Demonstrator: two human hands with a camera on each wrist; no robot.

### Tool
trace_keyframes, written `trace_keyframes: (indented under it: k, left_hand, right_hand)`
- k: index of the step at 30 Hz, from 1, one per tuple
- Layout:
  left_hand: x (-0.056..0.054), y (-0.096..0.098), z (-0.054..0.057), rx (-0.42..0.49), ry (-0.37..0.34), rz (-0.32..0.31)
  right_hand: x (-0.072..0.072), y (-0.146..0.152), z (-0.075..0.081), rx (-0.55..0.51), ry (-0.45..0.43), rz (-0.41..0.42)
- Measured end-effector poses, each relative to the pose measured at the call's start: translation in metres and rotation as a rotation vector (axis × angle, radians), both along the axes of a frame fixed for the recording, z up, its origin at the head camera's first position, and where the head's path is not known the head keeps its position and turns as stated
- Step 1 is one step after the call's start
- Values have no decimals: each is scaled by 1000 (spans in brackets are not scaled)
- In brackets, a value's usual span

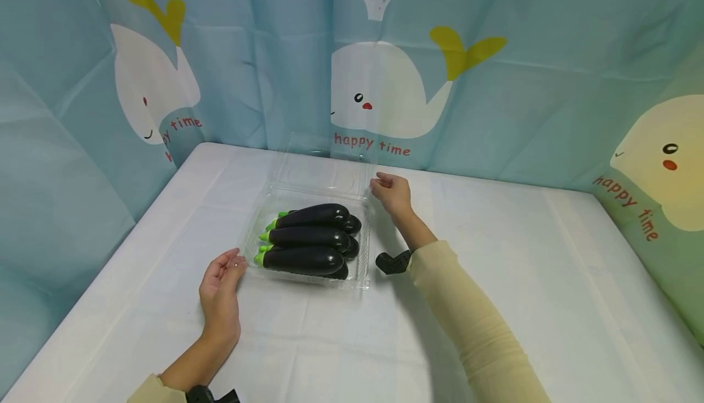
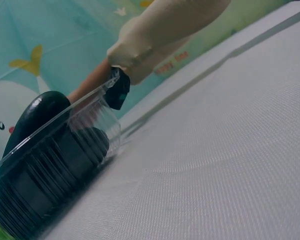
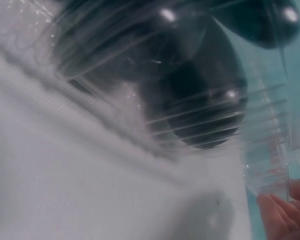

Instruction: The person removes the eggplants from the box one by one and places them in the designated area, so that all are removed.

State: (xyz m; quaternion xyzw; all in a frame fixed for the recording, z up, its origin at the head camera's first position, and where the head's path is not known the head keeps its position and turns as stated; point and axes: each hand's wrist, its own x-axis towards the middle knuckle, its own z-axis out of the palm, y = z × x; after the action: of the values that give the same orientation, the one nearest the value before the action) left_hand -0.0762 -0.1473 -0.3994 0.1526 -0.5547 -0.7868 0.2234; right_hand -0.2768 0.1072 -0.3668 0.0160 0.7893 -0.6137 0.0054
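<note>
A clear plastic clamshell container (image 1: pixel 360 273) sits on the table with its hinged lid (image 1: pixel 324 173) raised at the back. Several glossy dark eggplants (image 1: pixel 299 260) with green stem ends lie piled inside, stems to the left. My left hand (image 1: pixel 220 299) pinches the container's front left corner between thumb and fingers; the left wrist view leaves that hand out and shows the ribbed wall (image 2: pixel 110 125). At the back right, my right hand (image 1: pixel 393 195) pinches the lid's right edge. Fingertips (image 3: pixel 275 210) also meet the clear edge in the right wrist view.
A white cloth covers the table (image 1: pixel 522 268). Behind it hangs a blue curtain (image 1: pixel 275 36) printed with whales, which also runs along both sides. Black wrist-worn devices show at the right sleeve (image 1: pixel 456 305) and the left sleeve (image 1: pixel 156 391).
</note>
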Motion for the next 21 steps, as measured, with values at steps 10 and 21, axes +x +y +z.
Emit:
trace_keyframes:
  k: [10,21]
  left_hand:
    - [2,-2,1,-69,-34,-61]
    - [3,-3,2,-66,-13,-93]
  right_hand:
    - [0,0,-2,-1,-42,3]
    - [2,0,0,40,-42,2]
